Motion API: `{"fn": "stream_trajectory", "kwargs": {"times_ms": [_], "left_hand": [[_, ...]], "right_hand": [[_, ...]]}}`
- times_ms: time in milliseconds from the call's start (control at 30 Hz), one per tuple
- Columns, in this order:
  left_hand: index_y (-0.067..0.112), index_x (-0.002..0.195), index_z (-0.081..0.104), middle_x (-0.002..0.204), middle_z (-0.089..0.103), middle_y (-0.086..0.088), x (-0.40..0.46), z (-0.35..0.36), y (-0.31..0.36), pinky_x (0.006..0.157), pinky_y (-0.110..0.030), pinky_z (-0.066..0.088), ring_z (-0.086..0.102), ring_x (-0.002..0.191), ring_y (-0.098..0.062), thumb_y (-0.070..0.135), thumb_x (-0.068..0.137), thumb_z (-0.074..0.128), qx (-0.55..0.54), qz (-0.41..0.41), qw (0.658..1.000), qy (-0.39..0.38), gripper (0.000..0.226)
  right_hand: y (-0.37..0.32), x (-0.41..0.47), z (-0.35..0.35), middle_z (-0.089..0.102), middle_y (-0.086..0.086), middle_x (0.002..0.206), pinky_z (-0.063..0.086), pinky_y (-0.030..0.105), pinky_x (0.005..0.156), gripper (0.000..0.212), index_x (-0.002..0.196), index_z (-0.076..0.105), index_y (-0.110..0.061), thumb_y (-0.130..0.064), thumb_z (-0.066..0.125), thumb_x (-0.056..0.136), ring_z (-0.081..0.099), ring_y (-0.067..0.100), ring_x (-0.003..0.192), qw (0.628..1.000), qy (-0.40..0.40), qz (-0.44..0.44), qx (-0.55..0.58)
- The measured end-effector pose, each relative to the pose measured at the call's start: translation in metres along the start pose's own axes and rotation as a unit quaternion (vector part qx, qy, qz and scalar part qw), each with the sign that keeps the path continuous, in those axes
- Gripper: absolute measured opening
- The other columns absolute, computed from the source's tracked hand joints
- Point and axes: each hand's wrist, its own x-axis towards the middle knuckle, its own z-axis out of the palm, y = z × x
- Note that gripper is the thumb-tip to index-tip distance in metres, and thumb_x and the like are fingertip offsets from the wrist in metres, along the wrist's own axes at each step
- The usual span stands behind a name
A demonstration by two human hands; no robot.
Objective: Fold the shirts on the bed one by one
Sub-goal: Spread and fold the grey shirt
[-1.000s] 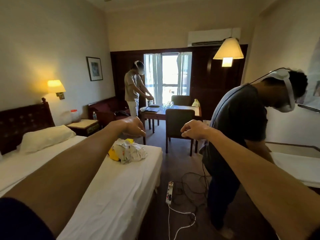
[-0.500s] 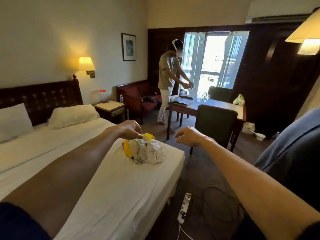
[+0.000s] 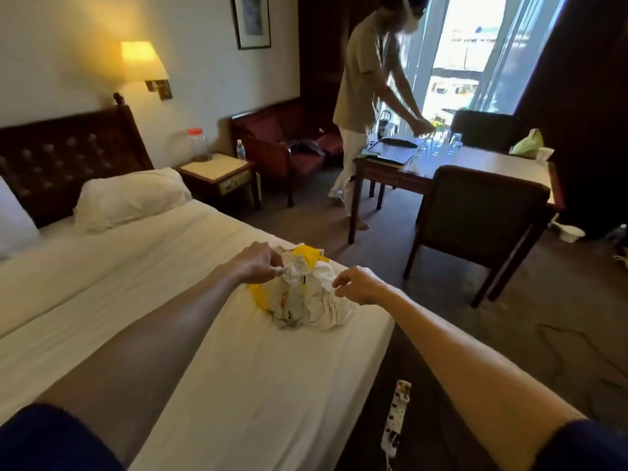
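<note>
A crumpled heap of shirts (image 3: 306,300), white and cream cloth with a yellow piece showing at its far and left sides, lies near the foot corner of the white bed (image 3: 176,334). My left hand (image 3: 256,258) is at the heap's upper left, its fingertips pinching a fold of the white cloth. My right hand (image 3: 356,283) hovers at the heap's right side with curled fingers, right against the cloth; whether it grips any is unclear.
Two pillows (image 3: 129,198) lie at the headboard. A wooden table (image 3: 475,164) with glasses and a dark chair (image 3: 475,219) stand right of the bed, where another person (image 3: 363,96) works. A power strip (image 3: 396,416) lies on the carpet beside the bed.
The view has swung left and down toward the bed. Both hands have dropped onto the shirt heap, and my left fingers have taken hold of the cloth.
</note>
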Motion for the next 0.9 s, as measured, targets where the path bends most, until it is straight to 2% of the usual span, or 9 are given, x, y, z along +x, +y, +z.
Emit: {"fn": "stream_trajectory", "kwargs": {"times_ms": [67,200,300,467,567,667,733,800,900], "left_hand": [[0.002,0.109,0.072,0.098,0.065,-0.006,0.034,0.008,-0.016,0.056,-0.005,0.042,0.058,0.087,-0.014,0.016,0.098,0.06,0.0,-0.007,1.0,-0.009,0.021],[0.017,0.098,0.076,0.101,0.072,-0.001,0.101,0.029,-0.055,0.077,-0.033,0.053,0.065,0.09,-0.018,0.024,0.094,0.061,0.037,-0.036,0.999,-0.003,0.016],[0.018,0.098,0.075,0.104,0.072,0.0,0.155,0.049,-0.083,0.076,-0.031,0.051,0.064,0.091,-0.016,0.019,0.092,0.062,0.021,-0.053,0.998,-0.019,0.014],[0.019,0.105,0.074,0.113,0.071,-0.003,0.254,0.096,-0.129,0.079,-0.038,0.054,0.065,0.099,-0.023,0.008,0.088,0.057,0.014,-0.069,0.996,-0.055,0.027],[0.021,0.11,0.071,0.12,0.066,-0.005,0.312,0.13,-0.159,0.067,-0.034,0.046,0.064,0.1,-0.027,0.004,0.088,0.053,0.046,-0.065,0.995,-0.065,0.033],[0.024,0.121,0.065,0.129,0.059,-0.001,0.353,0.165,-0.196,0.066,-0.031,0.037,0.057,0.113,-0.027,0.0,0.088,0.054,0.114,-0.034,0.988,-0.102,0.042],[0.024,0.128,0.061,0.137,0.054,0.003,0.373,0.187,-0.22,0.066,-0.032,0.038,0.052,0.123,-0.025,-0.007,0.086,0.054,0.148,0.004,0.982,-0.121,0.052],[0.022,0.131,0.058,0.144,0.049,0.005,0.391,0.205,-0.242,0.067,-0.034,0.043,0.048,0.127,-0.025,-0.01,0.086,0.05,0.171,0.037,0.977,-0.125,0.056],[0.023,0.138,0.052,0.149,0.044,0.008,0.411,0.228,-0.265,0.076,-0.038,0.052,0.046,0.127,-0.023,-0.008,0.089,0.047,0.208,0.076,0.965,-0.139,0.058]], "right_hand": [[0.007,0.039,0.015,0.066,0.007,0.118,0.049,0.025,0.082,0.025,0.116,0.072,-0.013,-0.017,0.065,0.092,0.056,0.015,0.091,1.0,-0.013,0.015,0.022],[0.024,0.116,0.054,0.067,0.008,0.118,0.048,0.035,0.1,0.023,0.113,0.073,-0.013,-0.017,0.063,0.092,0.059,0.023,0.11,0.996,-0.066,0.039,0.044],[0.038,0.168,0.086,0.067,0.009,0.12,0.045,0.034,0.1,0.024,0.113,0.073,-0.01,-0.015,0.059,0.094,0.057,0.023,0.116,0.992,-0.111,0.038,0.049],[0.067,0.255,0.154,0.067,0.014,0.113,0.049,0.038,0.092,0.025,0.109,0.069,0.0,-0.012,0.052,0.095,0.061,0.029,0.107,0.976,-0.175,0.085,0.095],[0.082,0.304,0.2,0.066,0.011,0.104,0.048,0.034,0.087,0.018,0.095,0.068,-0.005,-0.011,0.052,0.094,0.06,0.025,0.102,0.966,-0.201,0.117,0.115],[0.092,0.342,0.245,0.066,0.012,0.115,0.046,0.033,0.087,0.024,0.111,0.066,-0.002,-0.015,0.056,0.093,0.059,0.028,0.109,0.957,-0.218,0.145,0.127],[0.094,0.363,0.271,0.065,0.01,0.118,0.044,0.029,0.08,0.029,0.118,0.063,-0.008,-0.018,0.061,0.09,0.059,0.027,0.111,0.954,-0.216,0.146,0.149],[0.097,0.38,0.298,0.067,0.006,0.118,0.041,0.025,0.074,0.036,0.123,0.06,-0.014,-0.02,0.065,0.088,0.061,0.024,0.108,0.946,-0.201,0.174,0.186],[0.102,0.4,0.332,0.067,0.007,0.114,0.05,0.032,0.076,0.042,0.123,0.059,-0.014,-0.024,0.071,0.085,0.061,0.026,0.106,0.931,-0.167,0.234,0.226]]}}
